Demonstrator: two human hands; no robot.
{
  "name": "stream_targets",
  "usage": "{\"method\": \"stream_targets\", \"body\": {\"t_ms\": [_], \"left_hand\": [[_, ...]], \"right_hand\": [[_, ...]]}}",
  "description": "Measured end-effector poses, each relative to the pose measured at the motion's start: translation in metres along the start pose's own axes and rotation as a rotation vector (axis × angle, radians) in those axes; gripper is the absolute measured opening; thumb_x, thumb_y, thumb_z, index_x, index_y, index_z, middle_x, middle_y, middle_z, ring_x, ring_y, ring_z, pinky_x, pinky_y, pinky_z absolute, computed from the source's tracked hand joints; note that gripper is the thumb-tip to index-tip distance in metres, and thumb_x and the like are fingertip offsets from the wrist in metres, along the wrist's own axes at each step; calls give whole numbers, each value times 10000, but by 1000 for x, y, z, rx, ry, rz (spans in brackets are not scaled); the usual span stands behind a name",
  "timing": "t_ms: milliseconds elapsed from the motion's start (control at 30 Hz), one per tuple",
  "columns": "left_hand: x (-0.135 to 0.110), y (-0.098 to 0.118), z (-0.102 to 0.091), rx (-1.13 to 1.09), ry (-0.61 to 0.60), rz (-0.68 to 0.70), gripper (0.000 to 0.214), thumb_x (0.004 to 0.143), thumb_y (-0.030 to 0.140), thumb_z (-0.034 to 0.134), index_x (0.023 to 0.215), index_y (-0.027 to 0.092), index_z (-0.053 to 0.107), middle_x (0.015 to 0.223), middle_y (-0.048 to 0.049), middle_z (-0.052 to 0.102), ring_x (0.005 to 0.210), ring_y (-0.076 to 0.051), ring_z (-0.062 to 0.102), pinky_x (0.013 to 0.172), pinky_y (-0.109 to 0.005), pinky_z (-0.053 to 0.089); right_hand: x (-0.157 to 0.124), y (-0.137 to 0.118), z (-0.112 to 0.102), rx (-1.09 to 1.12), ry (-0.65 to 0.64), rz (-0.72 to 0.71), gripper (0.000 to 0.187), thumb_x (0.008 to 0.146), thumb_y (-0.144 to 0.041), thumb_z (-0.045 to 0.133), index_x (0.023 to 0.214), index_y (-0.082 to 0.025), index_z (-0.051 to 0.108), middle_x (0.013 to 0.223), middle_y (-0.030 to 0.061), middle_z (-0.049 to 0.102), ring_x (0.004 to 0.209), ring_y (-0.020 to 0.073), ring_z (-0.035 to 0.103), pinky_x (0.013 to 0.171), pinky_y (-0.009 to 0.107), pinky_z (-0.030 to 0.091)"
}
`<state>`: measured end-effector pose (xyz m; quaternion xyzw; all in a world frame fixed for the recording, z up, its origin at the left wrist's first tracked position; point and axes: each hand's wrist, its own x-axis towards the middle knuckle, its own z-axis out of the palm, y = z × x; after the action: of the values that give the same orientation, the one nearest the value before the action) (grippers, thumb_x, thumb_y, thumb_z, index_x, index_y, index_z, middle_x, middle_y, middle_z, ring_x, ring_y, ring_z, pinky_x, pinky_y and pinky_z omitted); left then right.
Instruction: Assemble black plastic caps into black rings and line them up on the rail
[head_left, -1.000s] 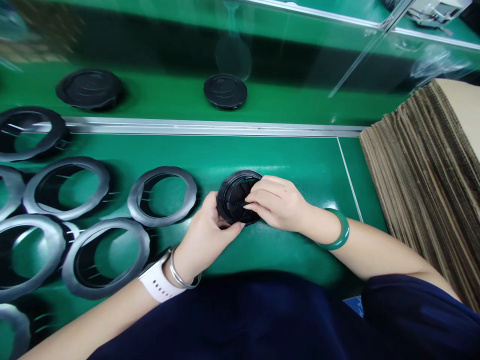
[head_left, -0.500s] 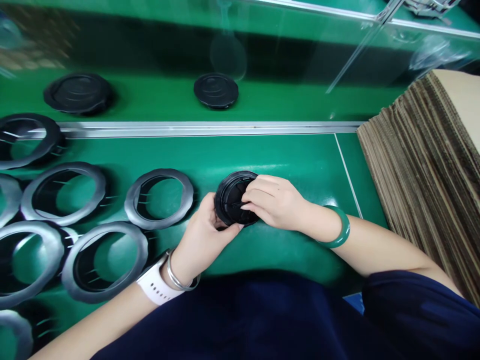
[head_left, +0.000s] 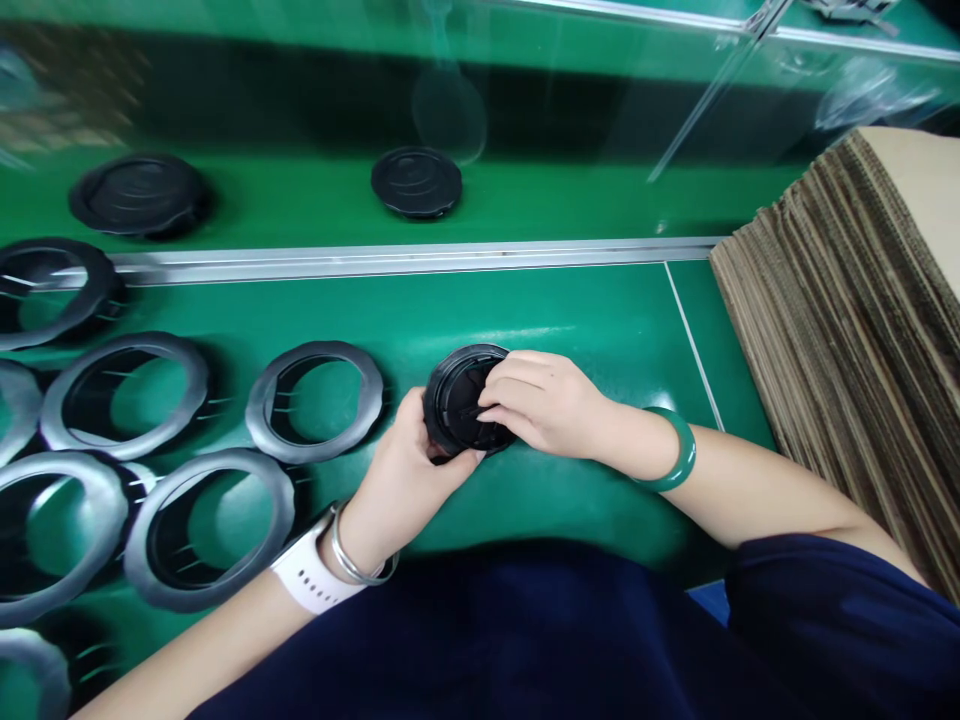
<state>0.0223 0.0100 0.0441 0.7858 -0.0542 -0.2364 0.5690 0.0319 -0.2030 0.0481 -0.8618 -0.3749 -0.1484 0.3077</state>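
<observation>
The left hand (head_left: 409, 470) is gripping a black round part (head_left: 459, 398) from below, with the thumb lying along its lower rim and the fingers tucked behind it. The right hand (head_left: 551, 405) is closing over the right side of the same part, its fingertips pressing into the hollow face. The part is being held tilted just above the green desk (head_left: 592, 310), about midway along it and closer to the near edge than to the metal rail (head_left: 412, 258) at the far edge.

A green bangle (head_left: 676, 452) is sitting on the right wrist. A white watch (head_left: 307, 575) and a silver bracelet (head_left: 354, 560) are sitting on the left wrist.

Grey rings are lying flat across the left half of the desk. The nearest ring (head_left: 315, 400) is lying just beside the left hand, and another ring (head_left: 210, 525) is resting closer to the near edge. Beyond the rail, two black discs (head_left: 416, 182) (head_left: 137, 193) are lying on a green belt (head_left: 570, 205). A stack of cardboard sheets (head_left: 862, 320) is leaning along the right edge.
</observation>
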Motion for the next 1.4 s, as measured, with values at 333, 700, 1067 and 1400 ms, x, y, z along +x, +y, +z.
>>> {"method": "stream_targets", "body": {"t_ms": [333, 700, 1067, 1400], "left_hand": [[-1, 0, 1, 5, 21, -5, 551, 719, 288, 772, 1167, 223, 459, 1098, -46, 645, 991, -243, 692, 845, -399, 591], [-1, 5, 3, 44, 26, -19, 524, 706, 281, 770, 1121, 215, 457, 986, -24, 674, 901, -237, 717, 743, -354, 600], [0, 0, 1, 31, 0, -13, 581, 724, 301, 771, 1210, 225, 462, 1087, -54, 669, 986, -259, 705, 845, -423, 600], [1, 3, 3, -130, 43, 3, 545, 750, 272, 750, 1184, 226, 423, 1157, -75, 652, 1026, -248, 702, 862, -415, 603]], "right_hand": [[1, -10, 0, -128, -36, 21, 238, 1035, -153, 434, 1183, -92, 611, 948, 118, 629, 912, 249, 581, 833, 420, 541], [3, -28, 1, -290, -98, 53, 348, 991, -75, 356, 1235, 37, 578, 921, 164, 592, 843, 286, 518, 717, 427, 542], [6, -23, 2, -290, -181, 88, 336, 984, -79, 374, 1244, -13, 577, 967, 165, 586, 914, 291, 514, 797, 457, 530], [5, -5, 0, 116, 206, 537, 267, 1001, -271, 548, 1255, -196, 587, 1156, 117, 579, 1104, 282, 523, 979, 496, 434]]}}
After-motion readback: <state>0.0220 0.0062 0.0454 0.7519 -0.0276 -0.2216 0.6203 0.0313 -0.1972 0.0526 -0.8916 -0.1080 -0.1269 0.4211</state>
